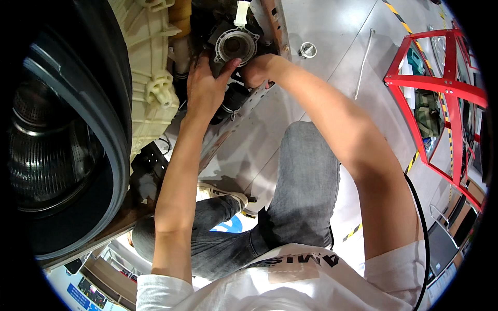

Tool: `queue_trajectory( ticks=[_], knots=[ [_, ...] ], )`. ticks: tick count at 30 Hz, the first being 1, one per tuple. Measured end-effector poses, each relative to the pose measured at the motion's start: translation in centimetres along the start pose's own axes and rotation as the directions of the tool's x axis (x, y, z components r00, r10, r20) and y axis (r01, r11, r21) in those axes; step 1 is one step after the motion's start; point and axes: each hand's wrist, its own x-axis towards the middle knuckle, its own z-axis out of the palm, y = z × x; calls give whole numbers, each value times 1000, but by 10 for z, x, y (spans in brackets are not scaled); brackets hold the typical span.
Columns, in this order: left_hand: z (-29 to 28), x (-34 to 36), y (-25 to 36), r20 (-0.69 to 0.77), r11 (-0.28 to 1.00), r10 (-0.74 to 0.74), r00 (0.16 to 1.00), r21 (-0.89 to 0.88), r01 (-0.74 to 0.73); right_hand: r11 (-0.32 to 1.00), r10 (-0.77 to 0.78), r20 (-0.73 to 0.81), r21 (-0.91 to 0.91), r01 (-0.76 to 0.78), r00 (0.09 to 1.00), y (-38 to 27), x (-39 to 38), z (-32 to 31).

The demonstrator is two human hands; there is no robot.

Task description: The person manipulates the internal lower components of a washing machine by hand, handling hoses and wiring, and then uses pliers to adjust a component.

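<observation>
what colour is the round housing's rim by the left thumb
The round housing's rim is light grey, best seen in the head view.

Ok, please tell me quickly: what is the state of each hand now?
Left hand: partly curled, thumb at the lower rim of the round grey housing; firm grip cannot be told.
Right hand: fingers mostly hidden; cannot be told.

Red metal frame, black-and-yellow tape and thin pale rod on grey floor
</observation>
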Motion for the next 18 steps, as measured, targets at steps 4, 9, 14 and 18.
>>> queue_trajectory(
  ticks=[4,9,14,18],
  knots=[
    [2,1,3,9,1000,20,1000,5,-20,984,-101,36,-142,105,994,10,18,4],
    [1,2,4,7,999,17,1000,42,-17,996,-85,-11,-25,85,996,10,19,7],
    [2,0,-1,-23,999,38,999,5,-38,1000,-11,-3,-6,11,1000,-1,-6,0],
    [0,-1,0,28,1000,9,1000,12,-9,998,-32,-14,-63,31,999,1,0,1]
  ],
)
